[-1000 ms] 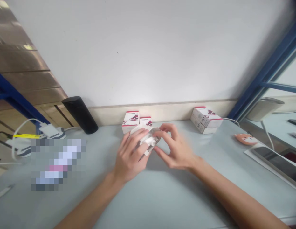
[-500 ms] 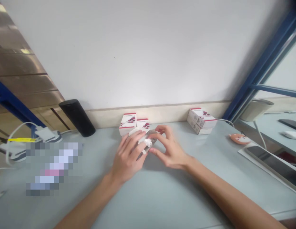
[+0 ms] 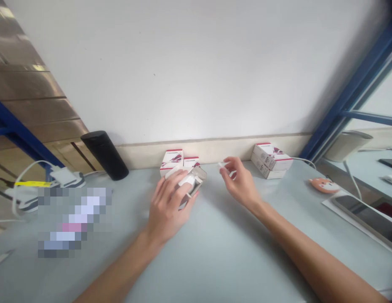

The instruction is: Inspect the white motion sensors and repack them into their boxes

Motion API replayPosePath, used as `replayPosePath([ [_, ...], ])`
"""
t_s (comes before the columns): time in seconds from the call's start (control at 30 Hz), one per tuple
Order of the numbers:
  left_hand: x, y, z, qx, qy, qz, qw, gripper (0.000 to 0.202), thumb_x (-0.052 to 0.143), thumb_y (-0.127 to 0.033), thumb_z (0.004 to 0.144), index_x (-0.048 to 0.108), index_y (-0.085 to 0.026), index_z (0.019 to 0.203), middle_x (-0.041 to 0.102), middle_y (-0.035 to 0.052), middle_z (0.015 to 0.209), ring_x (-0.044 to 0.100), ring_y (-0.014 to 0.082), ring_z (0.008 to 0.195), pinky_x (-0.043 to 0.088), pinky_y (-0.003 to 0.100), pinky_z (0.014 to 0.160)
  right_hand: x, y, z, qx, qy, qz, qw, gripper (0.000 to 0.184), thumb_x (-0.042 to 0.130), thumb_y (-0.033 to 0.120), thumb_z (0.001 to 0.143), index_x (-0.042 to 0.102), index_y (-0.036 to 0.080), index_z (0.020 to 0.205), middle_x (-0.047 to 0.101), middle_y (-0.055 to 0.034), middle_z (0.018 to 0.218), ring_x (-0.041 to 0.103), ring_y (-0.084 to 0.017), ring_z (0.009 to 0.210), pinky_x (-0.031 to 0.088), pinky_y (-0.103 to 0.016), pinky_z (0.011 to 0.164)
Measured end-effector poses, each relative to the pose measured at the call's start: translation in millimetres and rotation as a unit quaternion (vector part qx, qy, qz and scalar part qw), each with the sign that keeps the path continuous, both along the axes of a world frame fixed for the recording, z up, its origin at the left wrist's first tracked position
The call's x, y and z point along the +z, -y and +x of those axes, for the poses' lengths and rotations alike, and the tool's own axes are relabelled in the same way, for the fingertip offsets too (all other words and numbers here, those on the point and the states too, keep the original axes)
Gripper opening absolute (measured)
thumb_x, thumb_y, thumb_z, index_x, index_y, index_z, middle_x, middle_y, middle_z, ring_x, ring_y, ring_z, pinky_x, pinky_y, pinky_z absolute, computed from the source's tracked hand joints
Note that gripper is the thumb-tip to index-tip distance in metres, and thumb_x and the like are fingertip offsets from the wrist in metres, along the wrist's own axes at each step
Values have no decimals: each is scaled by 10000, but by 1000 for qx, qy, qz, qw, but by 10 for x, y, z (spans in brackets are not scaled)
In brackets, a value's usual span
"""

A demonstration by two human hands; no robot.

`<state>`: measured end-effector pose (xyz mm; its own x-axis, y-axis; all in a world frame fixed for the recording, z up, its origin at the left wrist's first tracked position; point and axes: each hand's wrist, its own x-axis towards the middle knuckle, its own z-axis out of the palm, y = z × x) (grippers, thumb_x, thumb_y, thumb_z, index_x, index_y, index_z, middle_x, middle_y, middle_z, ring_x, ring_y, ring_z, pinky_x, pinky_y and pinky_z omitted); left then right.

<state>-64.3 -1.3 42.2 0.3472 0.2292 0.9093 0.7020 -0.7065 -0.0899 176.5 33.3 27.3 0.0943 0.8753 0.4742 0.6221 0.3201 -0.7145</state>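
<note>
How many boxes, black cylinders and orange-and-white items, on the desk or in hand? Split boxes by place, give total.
Open box in the left hand: 1
Red-edged boxes behind it: 2 visible
Stacked boxes at right: 2 visible
Black cylinder: 1
Orange-and-white item: 1
Total: 7 visible

A person's bare left hand and bare right hand have slender fingers; the slim forearms are bare too, wrists included.

The left hand holds 1 opened box, the right hand 1 small white piece.
</note>
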Motion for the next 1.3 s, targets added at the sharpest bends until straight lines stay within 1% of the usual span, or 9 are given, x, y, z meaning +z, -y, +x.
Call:
replayPosePath([
  [0.13,19,10,14,2,2,6,1000,401,798,-103,840,555,-229,1132,751,145,1202,742,296,1165,601,445,959,-197,-126,59,22,66,-130,989,252,553,401,983,608,229,1159,738,-48,944,660,-207,788,458,-333,733],
  [0.23,23,26,27,0,-1,5,1000,385,799,-99,840,561,-221,1117,753,149,1197,744,294,1160,598,452,967,-335,-195,67,15,100,-115,988,216,541,416,983,610,214,1014,715,-74,922,648,-249,896,474,-361,784],
  [0.43,-4,37,44,1,-14,-8,1000,395,790,-91,841,565,-236,1131,750,138,1230,725,294,1204,585,455,992,-228,-172,81,-49,98,58,992,173,514,339,995,611,217,921,658,-125,1004,584,-298,1002,489,-455,916],
  [0.6,-22,71,68,3,-29,-6,1000,398,782,-72,833,573,-214,1141,745,166,1235,715,313,1218,575,466,996,101,182,-100,26,80,301,950,147,567,216,959,615,230,1098,628,-102,1035,597,-263,957,505,-441,879],
  [0.67,-32,85,71,4,-37,-14,999,407,758,-63,841,571,-220,1166,738,161,1260,700,312,1246,568,470,1013,145,288,-173,54,129,337,931,202,594,197,930,644,241,1121,618,-112,1092,608,-279,992,506,-478,910],
  [0.77,-44,95,72,10,-40,-24,999,400,745,-73,851,565,-228,1173,734,157,1275,690,309,1264,564,472,1028,130,329,-215,95,222,302,922,246,607,226,943,690,251,1173,577,-134,1354,555,-348,1265,469,-547,1067],
  [0.9,-47,94,78,22,-44,-23,999,385,752,-87,855,560,-230,1157,733,161,1278,698,316,1250,566,479,1019,125,288,-180,97,275,247,924,327,579,296,998,670,269,1311,382,-106,1642,287,-384,1556,360,-588,1224],
  [1.03,-48,81,72,28,-38,-25,999,368,747,-100,864,561,-237,1150,730,150,1283,694,310,1256,563,477,1027,170,291,-151,125,298,220,920,379,555,328,1021,625,275,1390,380,-94,1663,224,-365,1596,310,-596,1264],
  [1.3,-56,72,91,23,-53,-16,998,396,759,-98,857,567,-231,1177,746,138,1265,706,293,1237,557,458,1041,201,314,-172,197,220,164,941,296,570,282,982,594,213,1269,497,-151,1529,350,-347,1510,397,-564,1205],
])
